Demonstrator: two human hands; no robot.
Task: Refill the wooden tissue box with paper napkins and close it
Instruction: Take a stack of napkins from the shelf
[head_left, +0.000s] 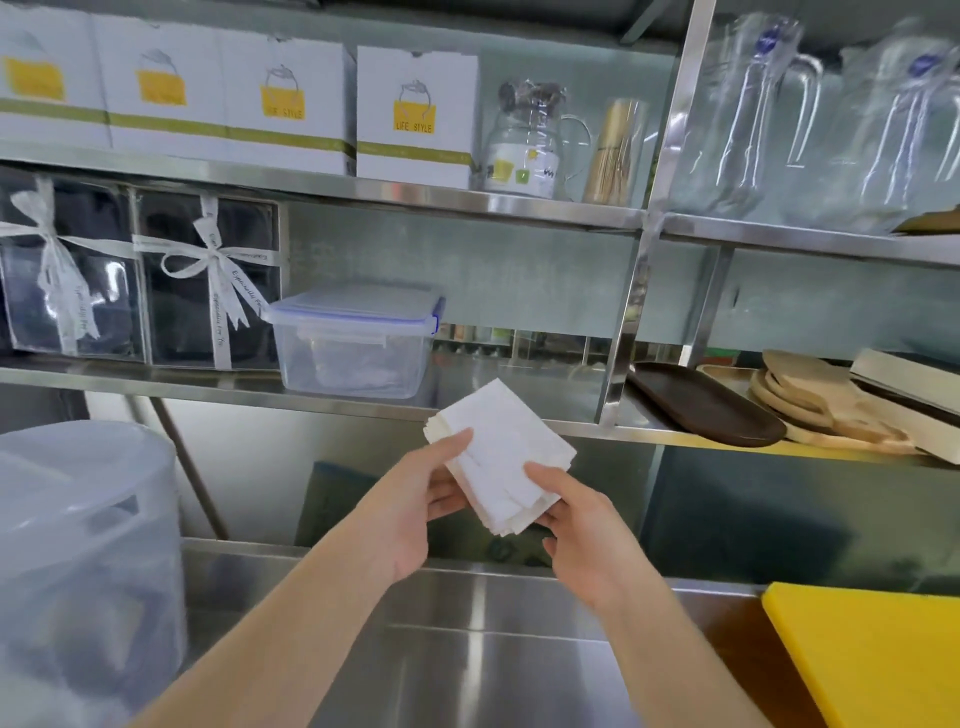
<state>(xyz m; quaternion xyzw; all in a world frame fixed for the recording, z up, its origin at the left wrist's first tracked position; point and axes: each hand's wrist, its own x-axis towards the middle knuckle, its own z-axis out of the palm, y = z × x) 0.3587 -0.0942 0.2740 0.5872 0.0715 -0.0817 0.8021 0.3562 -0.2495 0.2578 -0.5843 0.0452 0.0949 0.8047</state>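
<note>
There is one view only, from a camera on the person's head. It looks forward and slightly down, close over the steel tabletop (483, 639), straight at the steel shelves (363, 192) along the tabletop's far edge.

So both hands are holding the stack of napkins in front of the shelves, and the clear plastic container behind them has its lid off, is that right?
Not quite. The head view shows the container on the shelf with its lid on, the blue-edged lid sitting flat across the top. The rest holds: the left hand and right hand both hold the napkins in front of the shelves.
</note>
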